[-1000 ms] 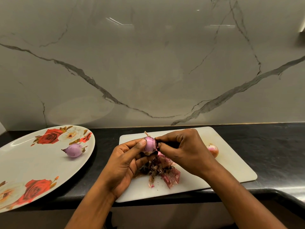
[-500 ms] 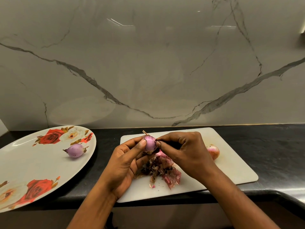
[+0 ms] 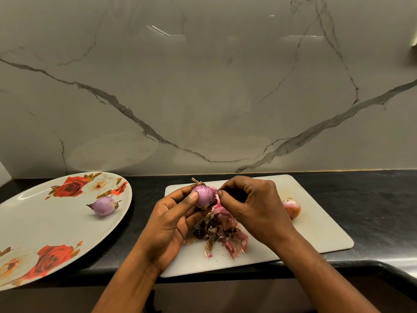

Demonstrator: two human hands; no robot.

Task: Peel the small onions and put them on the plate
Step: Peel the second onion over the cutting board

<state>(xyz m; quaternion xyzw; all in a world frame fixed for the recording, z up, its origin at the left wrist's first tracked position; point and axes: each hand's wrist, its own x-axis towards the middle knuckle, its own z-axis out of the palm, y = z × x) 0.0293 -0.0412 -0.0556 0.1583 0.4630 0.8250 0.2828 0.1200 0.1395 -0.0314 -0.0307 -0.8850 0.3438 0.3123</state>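
At centre frame the left hand point(image 3: 168, 224) gripped a small onion point(image 3: 204, 195) above the white cutting board point(image 3: 320, 229), while the right hand point(image 3: 255, 206) pinched its loose skin; a peeled onion point(image 3: 103, 206) lay on the floral plate point(image 3: 33, 224) at left

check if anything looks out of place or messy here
Nothing really stands out. Onion skins lie heaped on the cutting board, as peeling would leave them; one peeled onion sits on the plate.
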